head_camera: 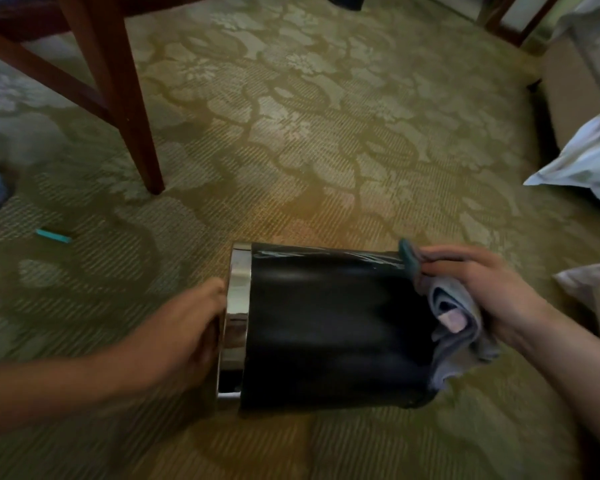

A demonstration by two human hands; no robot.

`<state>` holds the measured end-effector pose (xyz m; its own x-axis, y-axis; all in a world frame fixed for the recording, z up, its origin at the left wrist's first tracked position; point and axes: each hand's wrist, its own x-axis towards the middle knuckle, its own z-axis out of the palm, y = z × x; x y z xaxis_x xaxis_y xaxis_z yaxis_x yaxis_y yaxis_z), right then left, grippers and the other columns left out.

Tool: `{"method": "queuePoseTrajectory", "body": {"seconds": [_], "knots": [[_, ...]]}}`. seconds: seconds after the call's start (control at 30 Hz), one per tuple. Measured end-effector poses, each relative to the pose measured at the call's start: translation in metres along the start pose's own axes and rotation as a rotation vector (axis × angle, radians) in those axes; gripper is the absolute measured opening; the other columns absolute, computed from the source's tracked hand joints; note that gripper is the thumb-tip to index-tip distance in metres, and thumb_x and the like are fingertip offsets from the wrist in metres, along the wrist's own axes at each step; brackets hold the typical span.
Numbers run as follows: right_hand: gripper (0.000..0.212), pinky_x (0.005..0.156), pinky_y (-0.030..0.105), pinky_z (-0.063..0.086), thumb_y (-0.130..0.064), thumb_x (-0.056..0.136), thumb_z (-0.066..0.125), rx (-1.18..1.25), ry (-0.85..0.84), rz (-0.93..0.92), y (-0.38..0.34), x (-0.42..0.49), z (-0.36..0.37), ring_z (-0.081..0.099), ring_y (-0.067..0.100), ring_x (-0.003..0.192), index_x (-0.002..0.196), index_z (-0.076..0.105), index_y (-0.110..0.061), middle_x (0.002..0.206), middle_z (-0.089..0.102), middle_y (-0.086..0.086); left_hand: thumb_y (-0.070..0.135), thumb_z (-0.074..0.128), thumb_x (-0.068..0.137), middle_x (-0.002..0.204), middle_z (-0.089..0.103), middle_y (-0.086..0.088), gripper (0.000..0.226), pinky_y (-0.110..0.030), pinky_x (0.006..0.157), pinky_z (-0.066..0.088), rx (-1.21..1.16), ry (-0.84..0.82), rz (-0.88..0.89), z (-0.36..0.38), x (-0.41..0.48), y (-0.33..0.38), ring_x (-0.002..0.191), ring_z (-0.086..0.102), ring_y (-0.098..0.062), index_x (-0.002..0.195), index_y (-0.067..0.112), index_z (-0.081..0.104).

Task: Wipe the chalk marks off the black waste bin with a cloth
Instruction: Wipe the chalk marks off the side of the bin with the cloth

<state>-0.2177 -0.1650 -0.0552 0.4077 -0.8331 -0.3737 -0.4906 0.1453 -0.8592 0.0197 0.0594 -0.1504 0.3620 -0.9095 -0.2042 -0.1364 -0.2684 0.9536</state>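
The black cylindrical waste bin [333, 327] with a shiny chrome rim band [238, 306] lies on its side on the green-and-gold floral patterned carpet [291, 133], its open mouth pointing left. Pale chalk marks [326, 256] streak its upper far edge. The left hand [187, 334] wraps its grip over the chrome rim, thumb side up, forearm reaching in from the lower left. The right hand [482, 289] sits at the bin's base end, its grip clenched around a bunched grey-blue cloth [454, 313] that presses against the black wall just beside the streaks. A small teal chalk stick [53, 235] lies on the carpet well to the left. Dark red wooden furniture legs [118, 91] stand behind, and white bedding [586, 161] hangs at the right.
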Motion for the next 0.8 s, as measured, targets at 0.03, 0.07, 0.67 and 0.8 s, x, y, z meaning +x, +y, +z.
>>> {"method": "queuePoseTrajectory", "body": {"seconds": [0.03, 0.07, 0.67, 0.8], "knots": [[0.026, 0.056, 0.019, 0.054, 0.002, 0.069, 0.068, 0.101, 0.027, 0.072, 0.005, -0.001, -0.009, 0.069, 0.015, 0.068, 0.094, 0.072, -0.004, 0.083, 0.073, 0.013, 0.030, 0.039, 0.098, 0.052, 0.057, 0.001, 0.039, -0.027, 0.045, 0.038, -0.062, 0.002, -0.062, -0.003, 0.010, -0.001, 0.046, 0.049, -0.013, 0.063, 0.028, 0.055], [0.028, 0.056, 0.019, 0.054, -0.001, 0.064, 0.068, 0.152, 0.019, 0.127, 0.009, -0.002, -0.015, 0.069, 0.017, 0.067, 0.092, 0.073, -0.003, 0.084, 0.072, 0.015, 0.029, 0.036, 0.100, 0.053, 0.059, -0.001, 0.044, -0.029, 0.042, 0.039, -0.100, 0.007, -0.116, -0.008, 0.019, 0.001, 0.044, 0.052, -0.015, 0.063, 0.026, 0.059], [0.022, 0.069, 0.023, 0.052, 0.005, 0.081, 0.061, 0.300, 0.040, -0.099, 0.023, 0.029, 0.007, 0.069, 0.022, 0.087, 0.094, 0.073, -0.007, 0.091, 0.073, 0.010, 0.017, 0.037, 0.101, 0.047, 0.053, 0.004, 0.027, -0.014, 0.036, 0.035, 0.034, 0.015, -0.027, -0.009, 0.050, 0.019, 0.038, 0.045, -0.002, 0.080, 0.005, 0.049], [0.028, 0.093, 0.017, 0.042, -0.008, 0.083, 0.066, -0.418, 0.153, -0.401, 0.037, 0.033, 0.014, 0.051, 0.000, 0.118, 0.096, 0.073, -0.032, 0.128, 0.060, -0.006, 0.041, 0.037, 0.091, 0.053, 0.052, -0.003, 0.042, -0.014, 0.041, 0.037, 0.088, -0.015, 0.093, 0.003, 0.035, 0.002, 0.043, 0.045, -0.004, 0.077, 0.005, 0.053]]}}
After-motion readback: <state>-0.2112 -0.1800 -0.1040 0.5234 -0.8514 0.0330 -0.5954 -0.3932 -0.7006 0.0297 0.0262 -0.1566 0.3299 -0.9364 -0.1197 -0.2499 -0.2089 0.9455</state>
